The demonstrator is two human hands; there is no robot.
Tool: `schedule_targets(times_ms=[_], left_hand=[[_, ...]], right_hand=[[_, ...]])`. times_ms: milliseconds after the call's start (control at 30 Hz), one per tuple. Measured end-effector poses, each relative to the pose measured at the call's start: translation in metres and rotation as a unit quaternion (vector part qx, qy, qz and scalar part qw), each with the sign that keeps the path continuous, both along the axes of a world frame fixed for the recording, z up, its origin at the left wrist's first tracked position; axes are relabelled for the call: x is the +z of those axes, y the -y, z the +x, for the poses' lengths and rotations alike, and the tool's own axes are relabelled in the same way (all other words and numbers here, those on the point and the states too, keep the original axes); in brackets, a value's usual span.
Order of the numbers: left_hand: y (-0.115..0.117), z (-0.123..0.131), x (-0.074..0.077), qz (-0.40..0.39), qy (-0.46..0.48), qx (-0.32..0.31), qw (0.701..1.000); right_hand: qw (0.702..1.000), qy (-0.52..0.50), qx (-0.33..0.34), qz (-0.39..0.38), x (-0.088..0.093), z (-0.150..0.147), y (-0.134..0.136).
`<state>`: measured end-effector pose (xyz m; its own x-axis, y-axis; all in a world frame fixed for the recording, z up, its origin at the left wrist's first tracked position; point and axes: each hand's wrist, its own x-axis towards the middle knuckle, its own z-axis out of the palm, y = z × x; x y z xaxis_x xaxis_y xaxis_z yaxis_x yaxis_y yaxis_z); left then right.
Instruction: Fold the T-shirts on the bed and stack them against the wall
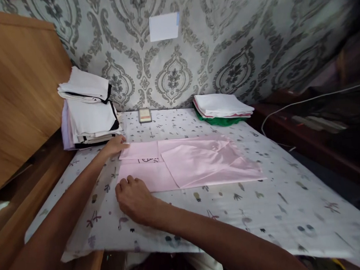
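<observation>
A pink shirt lies flat on the patterned cloth, with its sides folded inward and a slanted flap across its right part. Part of a black line print shows between the folded edges at its left end. My left hand pinches the far left corner. At the near left corner my right hand is closed with its fingers curled on the edge; the fingertips are partly hidden.
Folded white clothes with black trim are stacked at the back left, beside a wooden panel. Another folded pile, white over green, sits at the back right. A small framed card lies near the wall. A white cable runs along the right.
</observation>
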<state>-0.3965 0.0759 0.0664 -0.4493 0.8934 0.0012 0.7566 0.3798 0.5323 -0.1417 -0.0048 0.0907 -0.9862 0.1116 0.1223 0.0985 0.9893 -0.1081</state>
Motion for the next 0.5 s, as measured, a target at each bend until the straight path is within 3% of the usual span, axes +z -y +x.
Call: schedule_targets(times_ms=[200, 333, 433, 500], left_hand=[[-0.002, 0.004, 0.008, -0.024, 0.024, -0.01, 0.999], [0.001, 0.013, 0.022, 0.0, 0.045, -0.005, 0.999], [-0.002, 0.026, 0.037, 0.025, 0.075, -0.001, 0.997], [-0.007, 0.039, 0.049, 0.045, 0.114, -0.001, 0.992]], right_hand=[[0.999, 0.016, -0.038, -0.035, 0.004, -0.006, 0.0], [0.985, -0.015, -0.11, -0.132, 0.003, -0.002, -0.013], [0.946, -0.092, -0.187, -0.249, 0.005, 0.012, -0.026], [0.895, -0.177, -0.22, -0.345, 0.007, 0.026, -0.035]])
